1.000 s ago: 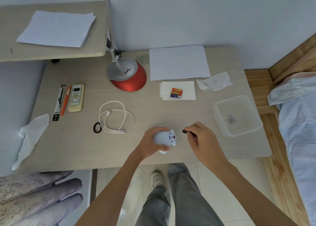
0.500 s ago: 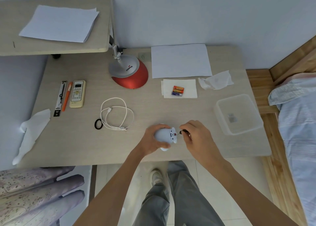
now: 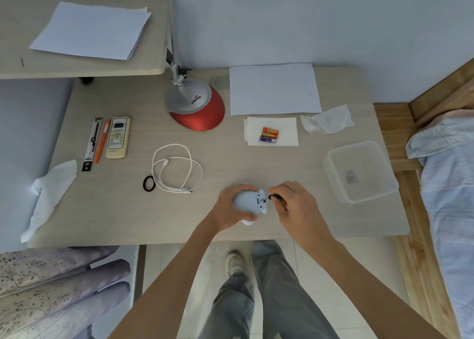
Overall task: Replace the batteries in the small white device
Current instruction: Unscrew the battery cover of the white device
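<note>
The small white rounded plastic device sits near the front edge of the pale wood bench, gripped by the left hand, seemingly to steady it. The right hand pinches a small dark tool at its end, probably working at the compartment. Spare cylindrical batteries wait on a white tissue well apart.

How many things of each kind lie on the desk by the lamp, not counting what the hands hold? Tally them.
Batteries: 3
Tissues or napkins: 3
Paper sheets: 1
Remote controls: 1
Pens: 2
Cables: 1
Hair ties: 1
Plastic boxes: 1
Total: 13
</note>
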The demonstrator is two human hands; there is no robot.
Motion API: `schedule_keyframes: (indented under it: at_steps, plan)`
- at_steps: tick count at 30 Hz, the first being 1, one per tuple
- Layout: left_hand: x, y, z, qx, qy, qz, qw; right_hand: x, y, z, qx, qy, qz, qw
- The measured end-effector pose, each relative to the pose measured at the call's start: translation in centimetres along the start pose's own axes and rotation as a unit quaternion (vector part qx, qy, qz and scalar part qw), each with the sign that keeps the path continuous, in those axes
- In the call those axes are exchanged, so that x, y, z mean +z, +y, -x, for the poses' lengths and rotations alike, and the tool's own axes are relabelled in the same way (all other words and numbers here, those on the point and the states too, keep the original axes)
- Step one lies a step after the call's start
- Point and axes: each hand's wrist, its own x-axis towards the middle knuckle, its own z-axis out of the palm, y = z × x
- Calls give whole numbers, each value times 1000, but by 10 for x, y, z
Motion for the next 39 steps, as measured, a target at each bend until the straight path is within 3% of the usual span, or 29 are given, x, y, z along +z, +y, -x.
schedule_keyframes:
  at_steps: [13,18,23,25,31,36,39]
  plan:
    - [2,1,1,4,5,-11,1000,5,3,0,-23,-20,14,999]
    - [1,1,1,8,6,-16,1000,7,13,-7,30,-98,103,989]
    - [2,0,1,6,11,-29,1000,-2,1,-19,-35,-51,234,970]
    - [2,0,0,1,10,-31,999,-5,-1,-23,-42,-76,254,963]
    - [2,-1,-2,0,9,-36,999,-8,-12,-24,-44,-225,215,949]
    - [5,0,-3,7,10,-38,999,4,-19,-21,1,-219,235,947]
    - [6,0,-4,10,16,-37,999,7,-14,-28,51,-193,183,963]
